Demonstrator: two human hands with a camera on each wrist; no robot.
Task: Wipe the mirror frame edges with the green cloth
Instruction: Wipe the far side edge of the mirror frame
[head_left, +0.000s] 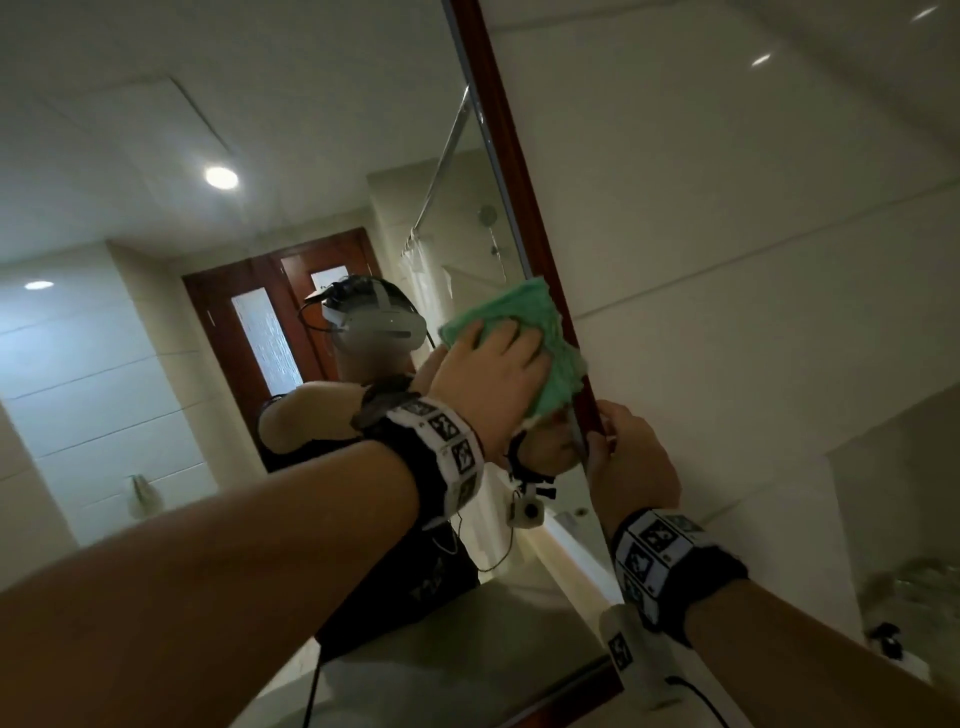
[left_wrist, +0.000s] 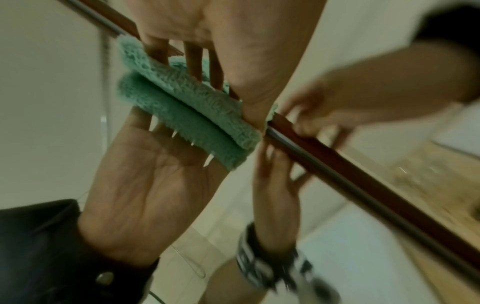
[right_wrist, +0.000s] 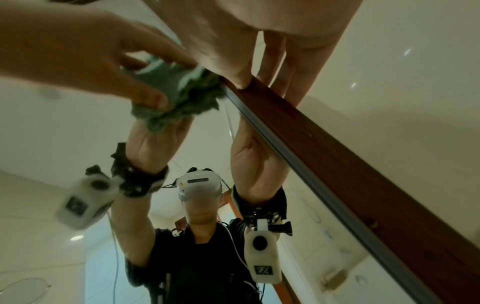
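Observation:
A dark red wooden mirror frame (head_left: 524, 208) runs up the mirror's right edge, against the white wall. My left hand (head_left: 498, 358) presses the fluffy green cloth (head_left: 519, 312) flat over the frame and the glass beside it, fingers spread on top. In the left wrist view the cloth (left_wrist: 187, 96) lies along the frame (left_wrist: 337, 158) and doubles in the reflection. Just below the cloth my right hand (head_left: 618, 441) pinches the frame. In the right wrist view its thumb sits on the frame's front face (right_wrist: 337, 148) and its fingers on the wall side.
The mirror glass (head_left: 260, 156) reflects the person, a wooden door and a shower rail. Glossy white wall tiles (head_left: 753, 260) lie right of the frame. Some blurry items (head_left: 904, 587) stand low on the right. The frame's bottom rail (head_left: 545, 717) crosses below.

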